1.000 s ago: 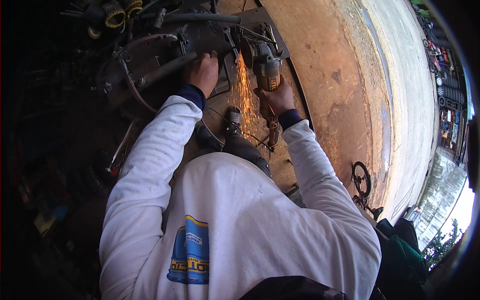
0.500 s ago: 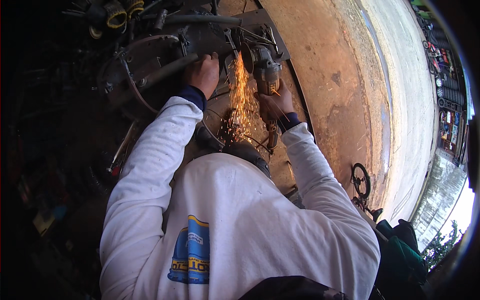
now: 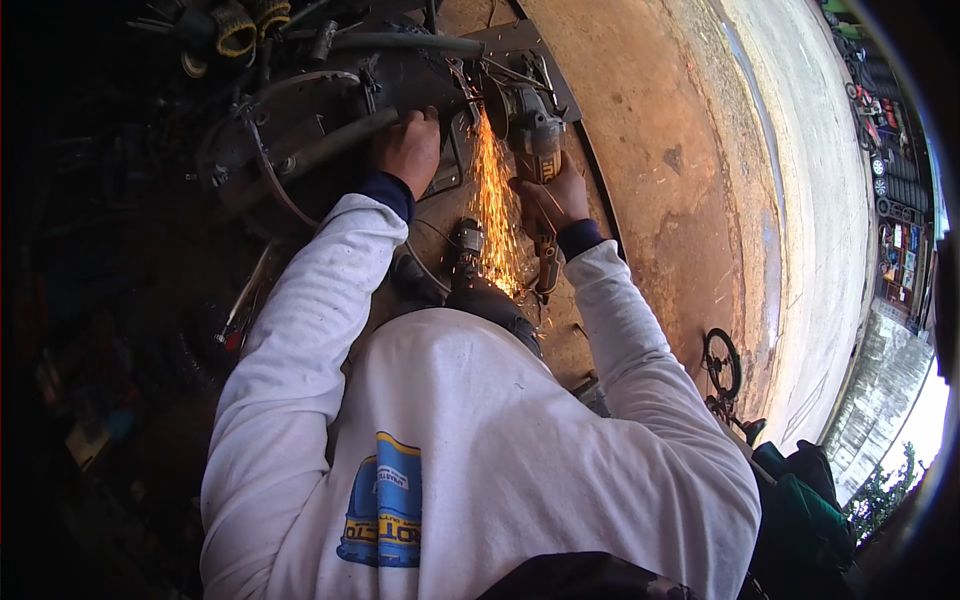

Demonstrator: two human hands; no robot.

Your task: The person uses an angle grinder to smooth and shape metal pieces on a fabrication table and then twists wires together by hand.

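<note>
My right hand (image 3: 557,195) is wrapped round the body of an angle grinder (image 3: 537,142), which has a dark and yellow-brown casing. Its disc (image 3: 494,106) meets a small metal piece (image 3: 466,88) at the bench's right end, and a stream of orange sparks (image 3: 490,175) pours toward my legs. My left hand (image 3: 408,150) is closed low over the bench, beside the end of a grey metal pipe (image 3: 345,136). What its fingers hold is hidden.
The dark steel bench (image 3: 515,38) bears another pipe (image 3: 410,41), a hammer (image 3: 323,42) and a curved metal strip (image 3: 262,150). Yellow-black gloves (image 3: 235,30) lie at the far left. My boot (image 3: 467,238) is close to the sparks. A bicycle (image 3: 722,362) stands right.
The spark stream has swung slightly right at its lower end, uncovering my boot. The grinder has tilted a little, while my left hand has barely shifted.
</note>
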